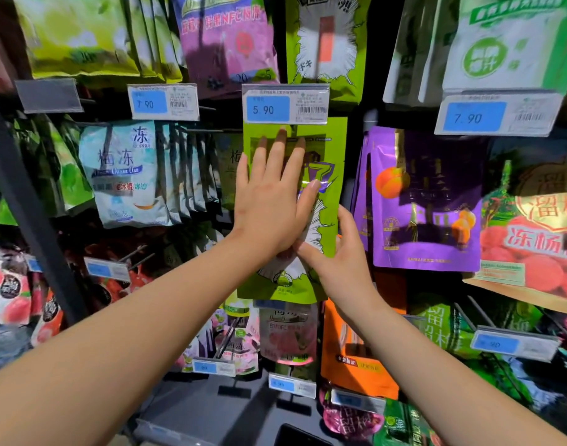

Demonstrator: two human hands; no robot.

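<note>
Left hand [269, 214] flat on green packet [335, 146], fingers straight, slightly apart. Right hand [340, 262] pinches packet's lower right edge, thumb in front. Purple packet [436, 201] just right of fingers.

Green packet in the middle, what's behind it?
The right hand curls its fingers behind the green packet at the right edge. The left hand lies flat on its front. Whether more packets hang behind is hidden.

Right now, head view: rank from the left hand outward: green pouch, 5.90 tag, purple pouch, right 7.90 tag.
1. Green pouch, under the left hand.
2. 5.90 tag, just above.
3. Purple pouch, right.
4. Right 7.90 tag, upper right.
</note>
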